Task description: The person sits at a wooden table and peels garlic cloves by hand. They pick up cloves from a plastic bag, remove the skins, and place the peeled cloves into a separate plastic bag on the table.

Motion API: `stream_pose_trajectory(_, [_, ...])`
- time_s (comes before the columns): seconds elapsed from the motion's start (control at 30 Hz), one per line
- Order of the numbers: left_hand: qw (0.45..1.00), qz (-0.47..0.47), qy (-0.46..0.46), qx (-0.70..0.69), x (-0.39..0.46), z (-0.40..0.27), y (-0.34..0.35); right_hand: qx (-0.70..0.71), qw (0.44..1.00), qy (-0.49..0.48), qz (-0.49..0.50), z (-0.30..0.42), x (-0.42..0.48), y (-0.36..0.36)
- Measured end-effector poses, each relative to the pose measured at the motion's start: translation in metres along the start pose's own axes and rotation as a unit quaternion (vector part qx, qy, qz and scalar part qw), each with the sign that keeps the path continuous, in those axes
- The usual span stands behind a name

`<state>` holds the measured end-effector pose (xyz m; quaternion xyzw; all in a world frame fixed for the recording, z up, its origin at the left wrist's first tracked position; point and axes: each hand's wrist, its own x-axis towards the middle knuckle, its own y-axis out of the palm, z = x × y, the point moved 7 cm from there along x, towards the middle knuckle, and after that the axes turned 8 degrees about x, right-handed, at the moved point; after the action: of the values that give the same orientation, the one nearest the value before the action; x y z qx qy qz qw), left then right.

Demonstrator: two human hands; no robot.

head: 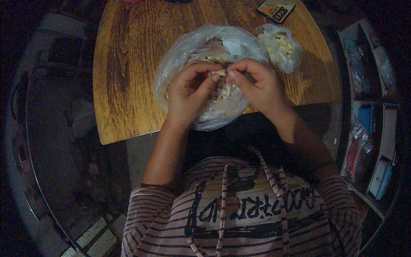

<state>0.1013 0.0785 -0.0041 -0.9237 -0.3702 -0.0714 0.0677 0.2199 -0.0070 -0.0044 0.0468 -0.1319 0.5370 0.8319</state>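
My left hand (195,86) pinches a small pale piece that looks like a garlic clove (220,73) between thumb and index finger. At its right end, the thumb and index fingertips of my right hand (253,83) are pressed together on the same clove. Below both hands lies a large, clear plastic bag (183,45) with its mouth open, near the table's front edge. Inside it are more pale cloves (215,59) and loose papery skins (226,91), partly hidden by my fingers. A smaller clear plastic bag (293,62) right of it holds several pale yellow, peeled-looking cloves (282,43).
The wooden table (128,74) has a rounded outline and a front edge close to my lap. A phone-like flat object (276,10) lies at the far right. Beyond the table's right side stands a shelf unit (369,102) with bagged items. The surroundings are dim.
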Motion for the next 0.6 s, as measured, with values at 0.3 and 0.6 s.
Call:
stream_pose_trajectory(0.3, [0.998, -0.006, 0.031, 0.055, 0.003, -0.004, -0.002, -0.009, 0.999, 0.015, 0.030, 0.001, 0.001, 0.003])
stream_pose_trajectory(0.6, [0.990, -0.006, 0.056, 0.129, 0.003, -0.010, -0.001, 0.003, 1.000, 0.021, -0.007, -0.010, 0.000, -0.001])
